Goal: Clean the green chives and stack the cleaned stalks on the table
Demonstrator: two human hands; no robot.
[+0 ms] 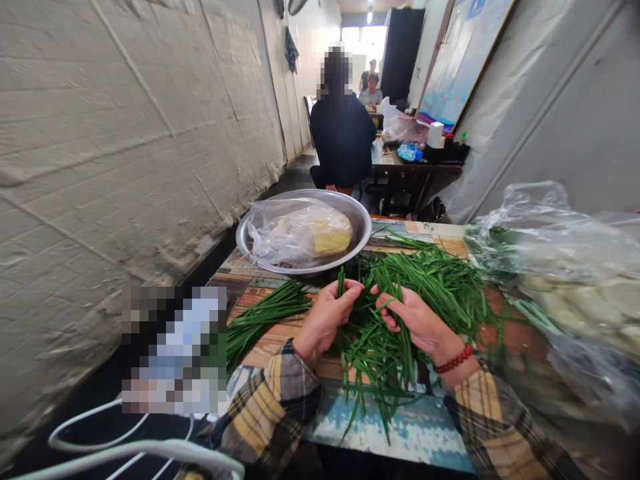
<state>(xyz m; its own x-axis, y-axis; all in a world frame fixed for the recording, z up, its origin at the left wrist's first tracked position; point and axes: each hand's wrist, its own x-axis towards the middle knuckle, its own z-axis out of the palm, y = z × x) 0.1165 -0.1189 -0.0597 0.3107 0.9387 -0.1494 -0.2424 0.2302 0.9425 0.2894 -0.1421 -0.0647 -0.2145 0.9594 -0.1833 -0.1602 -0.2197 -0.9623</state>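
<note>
A big loose pile of green chives [425,287] covers the middle of the patterned table [400,433]. My left hand [325,319] pinches a few chive stalks upright at the pile's left edge. Just to its right, my right hand [417,321], with a red bead bracelet at the wrist, curls its fingers round other stalks in the same pile. A smaller, neat bundle of chives [260,319] lies to the left of my left hand.
A metal basin [360,227] holding a clear bag with something yellow stands behind the chives. A large plastic bag of pale food [575,280] fills the right side. A person in black sits beyond at another table. A rough wall runs along the left.
</note>
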